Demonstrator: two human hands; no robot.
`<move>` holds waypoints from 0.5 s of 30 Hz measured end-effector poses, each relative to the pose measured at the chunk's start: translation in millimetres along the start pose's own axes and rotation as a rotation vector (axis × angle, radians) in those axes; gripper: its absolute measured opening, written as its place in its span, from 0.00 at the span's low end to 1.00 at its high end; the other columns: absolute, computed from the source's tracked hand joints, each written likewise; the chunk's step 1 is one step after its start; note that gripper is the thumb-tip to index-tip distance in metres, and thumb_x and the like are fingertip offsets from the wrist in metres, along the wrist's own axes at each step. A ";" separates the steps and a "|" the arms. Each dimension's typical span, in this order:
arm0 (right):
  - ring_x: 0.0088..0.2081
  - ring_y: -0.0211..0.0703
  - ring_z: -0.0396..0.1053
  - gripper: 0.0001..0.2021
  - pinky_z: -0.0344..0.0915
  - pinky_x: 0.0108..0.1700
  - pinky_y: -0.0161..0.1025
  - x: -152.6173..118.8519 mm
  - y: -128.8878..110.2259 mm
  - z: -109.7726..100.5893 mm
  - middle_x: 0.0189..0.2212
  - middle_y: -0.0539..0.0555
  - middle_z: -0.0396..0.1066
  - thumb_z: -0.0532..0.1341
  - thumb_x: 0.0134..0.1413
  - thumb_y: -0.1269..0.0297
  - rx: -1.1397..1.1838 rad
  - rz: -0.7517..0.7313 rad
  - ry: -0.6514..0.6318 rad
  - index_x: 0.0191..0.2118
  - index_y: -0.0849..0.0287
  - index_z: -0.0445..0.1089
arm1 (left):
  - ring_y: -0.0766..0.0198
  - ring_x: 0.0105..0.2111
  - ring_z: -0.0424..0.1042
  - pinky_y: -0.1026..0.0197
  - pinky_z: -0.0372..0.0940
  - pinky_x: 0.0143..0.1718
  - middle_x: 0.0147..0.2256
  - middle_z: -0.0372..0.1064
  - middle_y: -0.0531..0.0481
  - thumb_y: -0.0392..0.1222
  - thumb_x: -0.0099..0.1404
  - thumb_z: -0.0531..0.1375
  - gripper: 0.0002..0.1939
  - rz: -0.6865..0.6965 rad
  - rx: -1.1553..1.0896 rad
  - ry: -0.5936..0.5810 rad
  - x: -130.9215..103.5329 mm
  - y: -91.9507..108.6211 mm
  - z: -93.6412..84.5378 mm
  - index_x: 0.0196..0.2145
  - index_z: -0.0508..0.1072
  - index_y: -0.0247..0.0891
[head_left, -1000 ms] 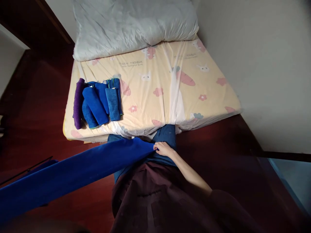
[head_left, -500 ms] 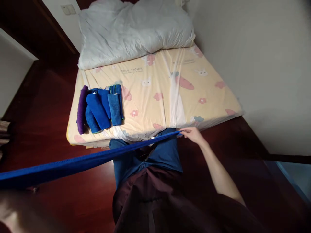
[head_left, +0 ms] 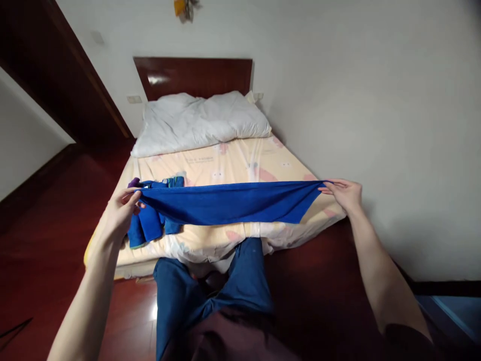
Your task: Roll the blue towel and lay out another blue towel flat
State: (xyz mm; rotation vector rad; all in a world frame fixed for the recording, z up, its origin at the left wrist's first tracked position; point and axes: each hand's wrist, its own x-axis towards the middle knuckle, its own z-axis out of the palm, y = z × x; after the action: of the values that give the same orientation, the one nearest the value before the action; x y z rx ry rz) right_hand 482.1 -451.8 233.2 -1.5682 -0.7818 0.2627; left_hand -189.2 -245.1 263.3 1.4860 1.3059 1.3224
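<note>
A blue towel (head_left: 233, 203) is stretched wide between my two hands, above the near part of the bed. My left hand (head_left: 125, 205) pinches its left upper corner. At the other end my right hand (head_left: 342, 193) grips the right upper corner between thumb and fingers. The upper edge runs nearly straight, and the cloth hangs down in a shallow sag. Behind its left part lie several rolled blue towels (head_left: 151, 224) on the bed, partly covered from view. The tip of a purple rolled towel (head_left: 134, 182) shows just above my left hand.
The bed's patterned sheet (head_left: 225, 163) stretches in front of my knees. A white quilt (head_left: 203, 123) lies folded at the far end, before a dark wooden headboard (head_left: 199, 75). A pale wall (head_left: 356, 100) borders the right side. Dark red floor (head_left: 45, 220) lies to the left.
My left hand has come up from the lower left to the bed's left side. My right hand has moved right and up. The towel now hangs level, and my view has tilted up.
</note>
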 end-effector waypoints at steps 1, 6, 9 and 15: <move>0.32 0.49 0.81 0.12 0.82 0.43 0.44 1.6 -3.0 -1.9 0.28 0.55 0.80 0.75 0.45 0.60 -0.001 -0.024 0.016 0.34 0.62 0.78 | 0.64 0.24 0.71 0.67 0.61 0.20 0.27 0.71 0.49 0.57 0.54 0.71 0.26 0.009 -0.028 -0.008 5.2 3.0 5.3 0.42 0.76 0.36; 0.43 0.53 0.81 0.14 0.76 0.57 0.50 -7.0 -2.0 -22.5 0.38 0.56 0.83 0.74 0.43 0.56 -0.081 -0.061 -0.046 0.36 0.57 0.81 | 0.56 0.32 0.78 0.59 0.72 0.28 0.34 0.75 0.44 0.58 0.54 0.72 0.23 0.022 -0.087 -0.093 5.9 5.9 12.3 0.39 0.76 0.41; 0.39 0.53 0.82 0.16 0.77 0.54 0.50 -15.3 4.5 -42.9 0.34 0.56 0.83 0.75 0.40 0.54 -0.093 0.040 -0.152 0.35 0.57 0.81 | 0.52 0.32 0.78 0.55 0.75 0.29 0.32 0.75 0.43 0.61 0.53 0.71 0.23 -0.016 0.006 -0.165 -4.1 -1.3 2.5 0.38 0.76 0.42; 0.30 0.51 0.79 0.23 0.79 0.42 0.46 -25.2 -1.2 -81.6 0.26 0.58 0.80 0.75 0.37 0.49 -0.189 0.188 -0.306 0.37 0.60 0.81 | 0.49 0.26 0.76 0.49 0.76 0.27 0.25 0.74 0.45 0.64 0.50 0.71 0.24 -0.118 0.124 -0.233 -26.1 1.8 -28.5 0.36 0.77 0.45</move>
State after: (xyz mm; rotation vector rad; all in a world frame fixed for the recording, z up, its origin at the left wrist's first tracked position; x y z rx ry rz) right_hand 511.2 -531.7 241.6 -1.8080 -0.9157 0.5913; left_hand -215.3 -273.5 264.8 1.5690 1.3199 0.9768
